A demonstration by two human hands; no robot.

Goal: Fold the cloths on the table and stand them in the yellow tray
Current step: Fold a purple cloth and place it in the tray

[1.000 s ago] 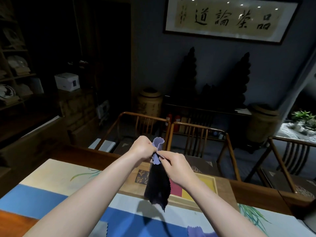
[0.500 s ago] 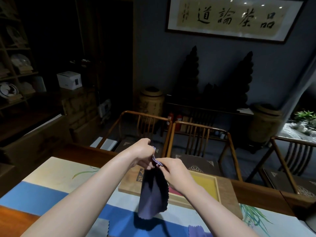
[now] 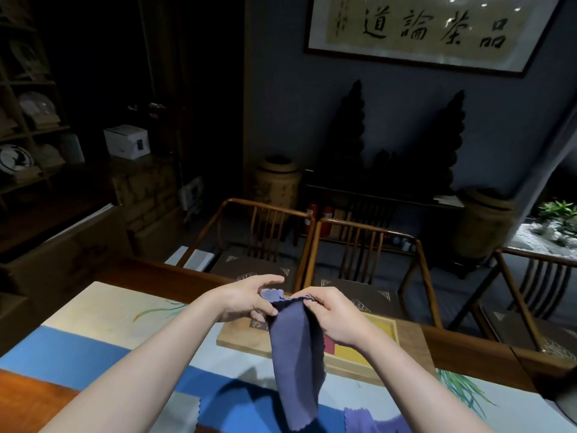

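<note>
Your left hand (image 3: 246,300) and right hand (image 3: 331,314) pinch the top edge of the purple cloth (image 3: 298,360), hanging above the yellow tray (image 3: 371,354); it is not folded yet, and other cloths (image 3: 368,421) wait on the table (image 3: 93,314)

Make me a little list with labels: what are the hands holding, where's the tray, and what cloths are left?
held: purple cloth, hanging down above the table
left hand: pinches its top edge
right hand: pinches its top edge
yellow tray: on the table behind the cloth
waiting cloths: grey cloth and lilac cloth, flat at the near edge
</note>
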